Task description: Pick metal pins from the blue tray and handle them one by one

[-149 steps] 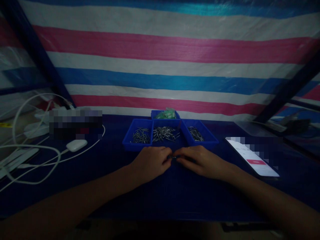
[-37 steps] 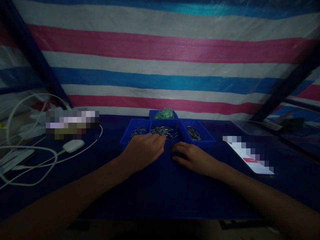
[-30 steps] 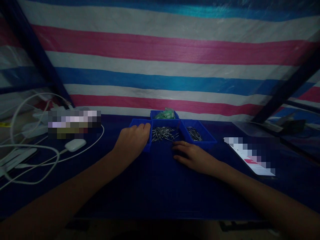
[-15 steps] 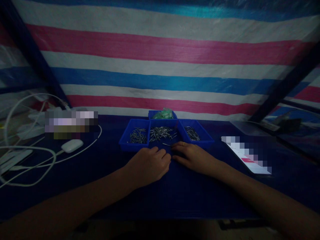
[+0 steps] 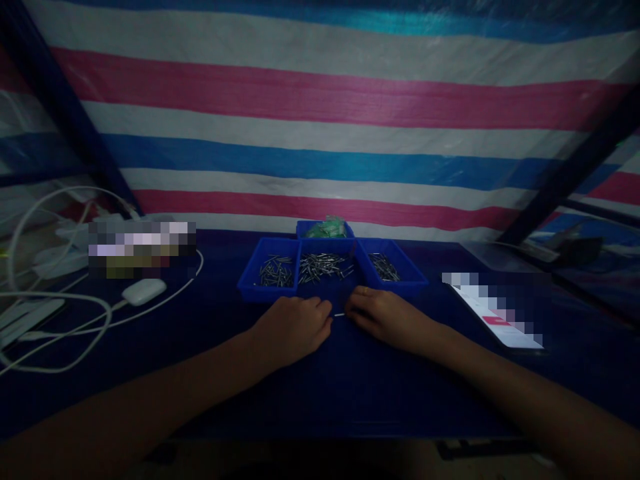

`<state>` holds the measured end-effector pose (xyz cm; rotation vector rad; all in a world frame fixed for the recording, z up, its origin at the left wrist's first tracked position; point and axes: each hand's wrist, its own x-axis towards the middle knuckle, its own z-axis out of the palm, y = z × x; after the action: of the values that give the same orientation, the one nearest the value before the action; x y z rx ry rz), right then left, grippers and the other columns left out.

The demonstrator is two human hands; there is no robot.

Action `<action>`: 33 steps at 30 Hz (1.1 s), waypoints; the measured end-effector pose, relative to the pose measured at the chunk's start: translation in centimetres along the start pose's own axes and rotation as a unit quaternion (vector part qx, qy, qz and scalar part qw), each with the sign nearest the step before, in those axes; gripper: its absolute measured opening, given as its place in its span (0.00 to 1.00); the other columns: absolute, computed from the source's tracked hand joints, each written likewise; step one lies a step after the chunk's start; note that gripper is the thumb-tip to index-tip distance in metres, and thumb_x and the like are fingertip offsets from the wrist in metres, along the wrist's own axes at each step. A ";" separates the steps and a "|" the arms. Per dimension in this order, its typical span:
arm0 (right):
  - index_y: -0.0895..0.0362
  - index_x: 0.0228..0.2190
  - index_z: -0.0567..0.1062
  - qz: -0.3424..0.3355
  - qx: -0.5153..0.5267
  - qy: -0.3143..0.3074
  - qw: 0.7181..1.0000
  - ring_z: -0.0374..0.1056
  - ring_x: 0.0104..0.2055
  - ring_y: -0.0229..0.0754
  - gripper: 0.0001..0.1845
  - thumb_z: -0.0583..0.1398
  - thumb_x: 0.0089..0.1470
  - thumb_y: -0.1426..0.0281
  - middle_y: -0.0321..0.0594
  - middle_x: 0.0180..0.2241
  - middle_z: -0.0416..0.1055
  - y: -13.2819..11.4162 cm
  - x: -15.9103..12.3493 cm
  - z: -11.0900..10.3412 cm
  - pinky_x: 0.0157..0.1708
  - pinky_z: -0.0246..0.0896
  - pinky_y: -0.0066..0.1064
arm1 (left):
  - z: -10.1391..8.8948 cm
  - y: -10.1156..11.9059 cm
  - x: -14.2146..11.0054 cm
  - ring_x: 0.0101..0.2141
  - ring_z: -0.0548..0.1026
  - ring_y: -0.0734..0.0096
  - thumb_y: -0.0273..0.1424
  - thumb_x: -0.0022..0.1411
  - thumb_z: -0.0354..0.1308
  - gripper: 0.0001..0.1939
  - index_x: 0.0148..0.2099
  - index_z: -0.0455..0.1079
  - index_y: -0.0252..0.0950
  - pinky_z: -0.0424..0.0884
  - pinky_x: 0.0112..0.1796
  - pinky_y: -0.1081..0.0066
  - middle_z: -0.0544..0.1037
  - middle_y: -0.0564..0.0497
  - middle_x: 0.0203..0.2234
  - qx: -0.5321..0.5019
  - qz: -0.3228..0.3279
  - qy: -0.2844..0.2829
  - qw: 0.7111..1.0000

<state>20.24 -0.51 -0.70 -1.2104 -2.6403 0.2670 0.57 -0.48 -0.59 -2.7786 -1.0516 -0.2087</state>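
Observation:
My right hand (image 5: 390, 317) is closed in a pinch, low over the blue table. A thin silvery metal pin (image 5: 339, 314) sticks out of its fingertips, pointing left. Facing it across a small gap is my left hand (image 5: 293, 330), its fingers curled together; what they hold, if anything, is hidden. Just beyond the hands stand a left blue bin (image 5: 245, 283), a middle blue bin (image 5: 327, 245) and a right blue bin (image 5: 413, 277). Loose metal pins (image 5: 323, 265) lie in all three, heaped most thickly in the middle one.
Behind the bins, another blue bin (image 5: 301, 229) holds a green plastic bag (image 5: 327, 229). A lit phone (image 5: 505, 327) lies at the right. White cables (image 5: 107, 320) and a white charger (image 5: 144, 291) spread over the left. A striped plastic sheet (image 5: 320, 100) hangs behind the table (image 5: 350, 393).
My left hand has gone from the left bin back beside my right hand, then slightly left. The pin at my right fingertips has come nearer me and now lies level.

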 end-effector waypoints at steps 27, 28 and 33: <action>0.59 0.31 0.69 -0.088 0.122 -0.099 0.984 0.62 0.30 0.33 0.08 0.52 0.50 0.79 0.35 0.28 0.67 -1.6 -0.7 -1.3 0.31 0.54 0.25 | 0.3 -0.6 0.0 0.24 0.72 0.68 0.32 0.60 0.43 0.09 0.34 0.63 0.35 0.64 0.22 0.70 0.72 0.52 0.25 0.005 -0.003 -0.011 1.000; 0.59 0.31 0.69 -0.089 0.122 -0.101 0.983 0.62 0.30 0.33 0.08 0.52 0.51 0.79 0.35 0.28 0.67 -1.5 -0.7 -1.3 0.31 0.54 0.25 | 0.3 -0.6 -0.1 0.24 0.72 0.68 0.32 0.60 0.43 0.09 0.34 0.63 0.35 0.64 0.22 0.71 0.72 0.52 0.26 0.005 -0.002 -0.012 1.000; 0.59 0.31 0.69 -0.098 0.124 -0.117 0.980 0.63 0.30 0.34 0.08 0.51 0.51 0.78 0.36 0.28 0.67 -1.4 -0.7 -1.6 0.31 0.54 0.26 | 0.3 -0.5 -0.1 0.24 0.71 0.69 0.32 0.60 0.42 0.10 0.35 0.63 0.35 0.64 0.22 0.71 0.72 0.51 0.26 0.009 0.003 -0.014 1.000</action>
<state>20.13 -1.87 1.11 -0.8804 -2.7897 0.7196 0.16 -0.09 -0.80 -2.7773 -1.0454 -0.1586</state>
